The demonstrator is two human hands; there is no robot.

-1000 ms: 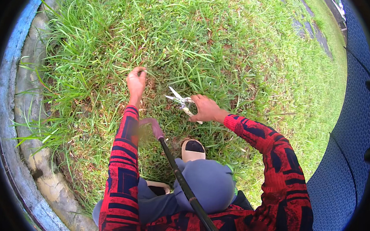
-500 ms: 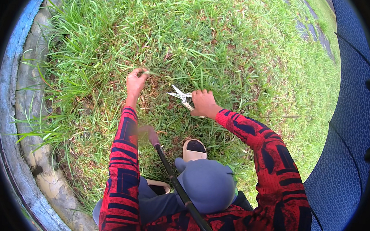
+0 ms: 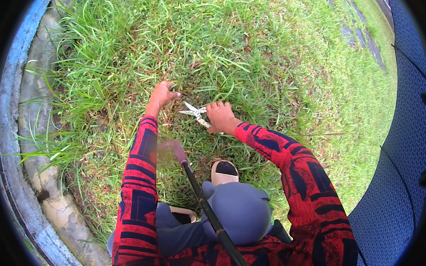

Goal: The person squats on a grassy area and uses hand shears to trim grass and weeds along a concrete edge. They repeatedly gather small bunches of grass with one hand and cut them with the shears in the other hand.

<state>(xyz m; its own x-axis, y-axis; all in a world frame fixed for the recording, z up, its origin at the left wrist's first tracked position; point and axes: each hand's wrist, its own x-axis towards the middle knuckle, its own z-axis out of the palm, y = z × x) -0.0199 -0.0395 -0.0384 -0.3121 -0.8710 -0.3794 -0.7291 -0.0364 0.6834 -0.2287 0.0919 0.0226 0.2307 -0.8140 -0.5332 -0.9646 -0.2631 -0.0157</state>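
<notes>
green grass (image 3: 235, 53) is thick all round you, so by my read most trimming is left. your right hand (image 3: 220, 116) is clamped on the scissors (image 3: 194, 111), blades apart; your left hand (image 3: 161, 93) pinches a tuft just beside them.

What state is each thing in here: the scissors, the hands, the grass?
scissors: blades open, pointing left, low in the grass
right hand: closed around the scissors' handles
left hand: down in the grass, gripping blades
grass: long, green, uncut ahead of the hands
</notes>
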